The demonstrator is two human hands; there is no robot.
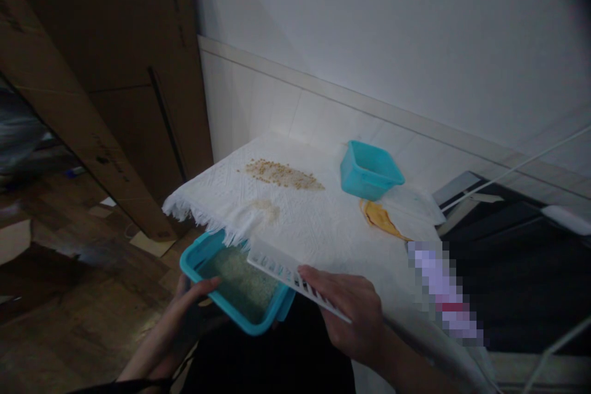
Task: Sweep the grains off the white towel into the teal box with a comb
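Observation:
My left hand point(187, 311) grips the near rim of a turquoise plastic tub point(210, 249) filled with pale grain point(242, 283), held just below the front edge of the table. My right hand point(353, 314) is closed on a white slotted plastic tray point(286, 271) that rests tilted over the tub's right side. On the white cloth point(323, 221) covering the table lies a strip of brownish seeds point(282, 175), with a fainter smear of grain point(268, 209) nearer the edge.
A second turquoise tub point(369, 169) stands at the back of the cloth, with a yellow-brown scrap point(381, 218) and clear plastic beside it. Large cardboard boxes point(115, 74) lean at the left. A dark appliance point(517, 258) and white cables sit at the right. Wooden floor lies below.

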